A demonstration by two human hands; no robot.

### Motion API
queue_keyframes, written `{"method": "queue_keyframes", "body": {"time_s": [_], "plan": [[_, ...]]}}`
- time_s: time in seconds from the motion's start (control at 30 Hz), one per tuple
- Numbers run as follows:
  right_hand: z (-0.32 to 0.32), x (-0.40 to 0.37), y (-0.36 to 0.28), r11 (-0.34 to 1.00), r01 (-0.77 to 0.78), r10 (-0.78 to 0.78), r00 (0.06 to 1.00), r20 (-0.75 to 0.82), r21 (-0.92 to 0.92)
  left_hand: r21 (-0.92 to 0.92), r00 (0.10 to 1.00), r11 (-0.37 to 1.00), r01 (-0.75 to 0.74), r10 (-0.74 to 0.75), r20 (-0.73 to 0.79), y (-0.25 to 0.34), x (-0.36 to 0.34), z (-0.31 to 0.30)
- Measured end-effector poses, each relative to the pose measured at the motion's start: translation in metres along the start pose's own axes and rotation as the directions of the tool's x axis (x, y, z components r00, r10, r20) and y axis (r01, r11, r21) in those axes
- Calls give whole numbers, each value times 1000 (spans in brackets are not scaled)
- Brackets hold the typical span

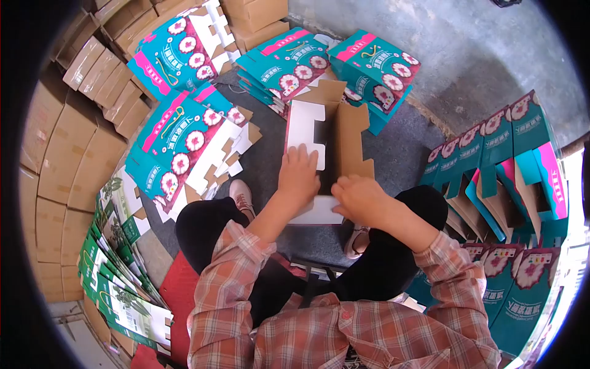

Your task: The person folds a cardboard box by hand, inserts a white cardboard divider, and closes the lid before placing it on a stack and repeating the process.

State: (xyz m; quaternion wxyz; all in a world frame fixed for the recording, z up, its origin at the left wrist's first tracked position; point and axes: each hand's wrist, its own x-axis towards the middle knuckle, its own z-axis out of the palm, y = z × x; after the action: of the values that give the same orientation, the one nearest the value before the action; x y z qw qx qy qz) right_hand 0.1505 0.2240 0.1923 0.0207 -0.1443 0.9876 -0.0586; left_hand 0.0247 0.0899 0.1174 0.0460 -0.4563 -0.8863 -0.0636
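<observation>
Between my knees stands a partly folded cardboard box (355, 138), its brown inside facing up and its end and side flaps sticking out. My left hand (299, 174) has its fingers bent over the white notched flap (305, 120) on the left side. At the near right corner, my right hand (361, 198) is closed on the edge by the white near flap (319, 208). The fingertips of that hand are partly hidden.
Flat teal printed cartons lie in piles at the left (178, 144), back (286, 61) and back right (375, 74). Folded teal boxes (491, 147) are stacked at my right. Brown cartons (67, 135) line the left side, with green printed sheets (120, 289) below.
</observation>
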Motion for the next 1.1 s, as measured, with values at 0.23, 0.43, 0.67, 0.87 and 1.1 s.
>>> {"method": "queue_keyframes", "body": {"time_s": [0.23,0.43,0.67,0.87,1.1], "plan": [[35,23,21,984,-57,62,998,23,-169,-300,977,953,-35,-30,-210,-10,-16,5],[49,28,34,985,33,-26,999,40,-168,-360,995,928,-97,86,-47,65,-66,-38],[55,35,42,986,14,2,995,96,-165,-343,981,935,89,-141,-131,118,-60,14],[-12,27,83,929,-332,369,789,-491,165,-288,960,950,122,-187,-209,89,-77,15],[5,12,151,570,-241,657,707,-260,785,-416,988,909,-20,-47,-149,28,-132,-4]]}}
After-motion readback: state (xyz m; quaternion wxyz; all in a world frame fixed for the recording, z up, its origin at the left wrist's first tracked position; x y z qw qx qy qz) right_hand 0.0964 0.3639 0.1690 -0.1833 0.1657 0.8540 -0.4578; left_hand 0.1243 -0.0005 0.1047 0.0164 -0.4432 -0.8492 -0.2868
